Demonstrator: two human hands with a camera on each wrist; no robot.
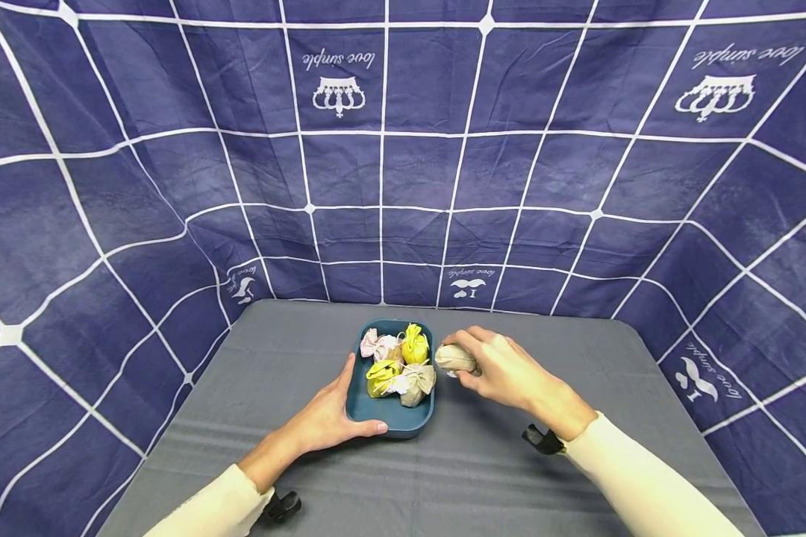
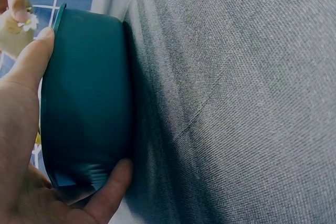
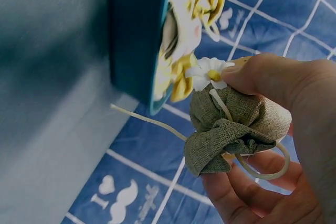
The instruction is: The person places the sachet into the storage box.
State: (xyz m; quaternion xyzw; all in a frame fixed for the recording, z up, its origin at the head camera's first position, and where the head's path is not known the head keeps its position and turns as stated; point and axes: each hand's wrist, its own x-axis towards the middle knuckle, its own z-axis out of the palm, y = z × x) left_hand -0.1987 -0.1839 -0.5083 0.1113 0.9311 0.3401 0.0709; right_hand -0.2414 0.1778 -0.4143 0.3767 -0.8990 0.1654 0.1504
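Note:
In the head view a dark teal plastic box [image 1: 403, 425] holds several small drawstring pouches. Among them are a pale pink pouch [image 1: 371, 344], a yellow pouch [image 1: 415, 346], a second yellow pouch [image 1: 380, 379] and a beige pouch [image 1: 417, 386]. My left hand [image 1: 325, 418] rests against the box's near left corner, thumb along the front rim and fingers spread along the left side. Just right of the box, raised off the table, my right hand [image 1: 507, 369] grips another beige drawstring pouch [image 3: 231, 114] between thumb and fingers. A white daisy trim [image 3: 207, 74] and loose cords show on it.
A grey cloth covers the table [image 1: 295, 335]. Behind and on both sides hangs a navy curtain [image 1: 416, 171] with white grid lines. Black straps [image 1: 542, 440] sit at both wrists.

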